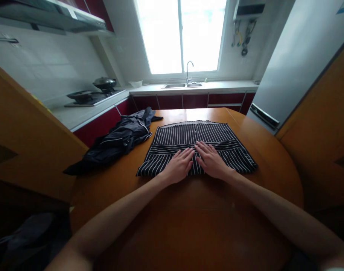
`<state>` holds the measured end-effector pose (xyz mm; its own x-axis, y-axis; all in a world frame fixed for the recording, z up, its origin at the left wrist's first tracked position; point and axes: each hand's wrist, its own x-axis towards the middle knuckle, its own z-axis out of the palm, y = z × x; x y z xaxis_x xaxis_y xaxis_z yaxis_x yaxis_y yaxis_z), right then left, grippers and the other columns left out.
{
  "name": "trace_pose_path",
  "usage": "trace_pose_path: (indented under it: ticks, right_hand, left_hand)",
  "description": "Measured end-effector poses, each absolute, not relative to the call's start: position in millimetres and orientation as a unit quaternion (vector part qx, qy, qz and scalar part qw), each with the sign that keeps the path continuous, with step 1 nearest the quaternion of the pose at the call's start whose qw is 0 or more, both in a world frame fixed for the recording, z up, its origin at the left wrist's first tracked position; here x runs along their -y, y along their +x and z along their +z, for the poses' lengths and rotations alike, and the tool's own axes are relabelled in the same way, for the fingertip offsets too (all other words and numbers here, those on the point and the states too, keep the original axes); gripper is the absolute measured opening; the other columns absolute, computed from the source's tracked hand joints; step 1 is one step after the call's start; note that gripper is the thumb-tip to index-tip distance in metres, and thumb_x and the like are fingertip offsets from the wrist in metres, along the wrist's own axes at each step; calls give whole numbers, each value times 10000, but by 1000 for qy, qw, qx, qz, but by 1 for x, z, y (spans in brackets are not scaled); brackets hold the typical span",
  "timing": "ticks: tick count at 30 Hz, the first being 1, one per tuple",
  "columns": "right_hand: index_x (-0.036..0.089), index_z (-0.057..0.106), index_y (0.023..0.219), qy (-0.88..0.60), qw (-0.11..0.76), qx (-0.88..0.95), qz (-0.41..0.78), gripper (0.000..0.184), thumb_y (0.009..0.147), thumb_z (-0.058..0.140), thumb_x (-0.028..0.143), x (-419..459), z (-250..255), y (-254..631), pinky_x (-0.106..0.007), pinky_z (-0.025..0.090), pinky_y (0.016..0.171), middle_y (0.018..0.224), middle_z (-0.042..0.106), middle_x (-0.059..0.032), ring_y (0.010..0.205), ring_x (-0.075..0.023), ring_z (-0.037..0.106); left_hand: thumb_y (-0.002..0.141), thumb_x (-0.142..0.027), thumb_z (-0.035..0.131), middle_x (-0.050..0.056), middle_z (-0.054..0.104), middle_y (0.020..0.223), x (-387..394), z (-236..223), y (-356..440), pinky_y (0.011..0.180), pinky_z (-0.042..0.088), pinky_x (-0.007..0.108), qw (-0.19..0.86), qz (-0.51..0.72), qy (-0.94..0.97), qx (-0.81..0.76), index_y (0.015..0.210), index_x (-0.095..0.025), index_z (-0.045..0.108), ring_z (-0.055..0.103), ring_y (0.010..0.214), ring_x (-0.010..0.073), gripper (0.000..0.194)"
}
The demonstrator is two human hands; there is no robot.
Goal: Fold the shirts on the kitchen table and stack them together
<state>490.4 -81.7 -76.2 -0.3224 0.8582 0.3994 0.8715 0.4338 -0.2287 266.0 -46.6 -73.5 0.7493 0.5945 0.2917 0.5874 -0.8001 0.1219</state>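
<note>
Rests the left hand (179,165) flat and wide on the striped cloth (177,134), palm down, with fingers stretched out. Lays the right hand (213,162) just beside it, equally wide and flat, with fingertips angled inward. Cannot tell whether the fingertips touch (so close, at the cloth's middle). Has the cloth spread neatly on the counter (186,210), black with pale stripes, running lengthwise over most of it but crosswise in a band by the fingers. Has a dark garment (124,135) crumpled to the left, near the cloth, with pale trim on parts of it. Faces, beyond the counter, a sink (183,86) and a tap (187,73) below a bright window (180,34). Includes a pot (104,82) and a pan (80,96) on the stove (100,98) at left, plus a fridge (287,60) at right.
</note>
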Motion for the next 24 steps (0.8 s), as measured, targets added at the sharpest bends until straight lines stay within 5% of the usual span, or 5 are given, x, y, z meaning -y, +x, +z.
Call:
trace_pose_path:
  ticks: [4, 12, 24]
  right_hand:
    - [152, 331, 1580, -554, 134, 820, 51, 678, 1019, 307, 533, 78, -103, 485, -511, 111, 1241, 1667, 209, -112, 1549, -257, 143]
    - [190, 272, 1602, -687, 76, 721, 51, 737, 1013, 184, 625, 61, -113, 552, -568, 86, 1230, 1680, 163, -90, 1555, -253, 103]
    - [241, 495, 1486, -736, 192, 646, 70, 661, 970, 357, 629, 51, -130, 643, -689, 126, 1187, 1627, 333, -96, 1517, -341, 240]
  left_hand:
    - [1070, -506, 242, 79, 268, 1649, 60, -92, 274, 1246, 142, 510, 16, 84, 939, -332, 1595, -201, 286, 199, 1540, 252, 609]
    - [1030, -638, 221, 33, 166, 1677, 32, -92, 232, 1229, 111, 566, 35, 48, 909, -412, 1617, -289, 206, 110, 1555, 289, 683]
    - [1001, -613, 278, 105, 290, 1637, -24, -108, 118, 1207, 140, 614, 88, 112, 831, -538, 1557, -210, 383, 208, 1531, 320, 695]
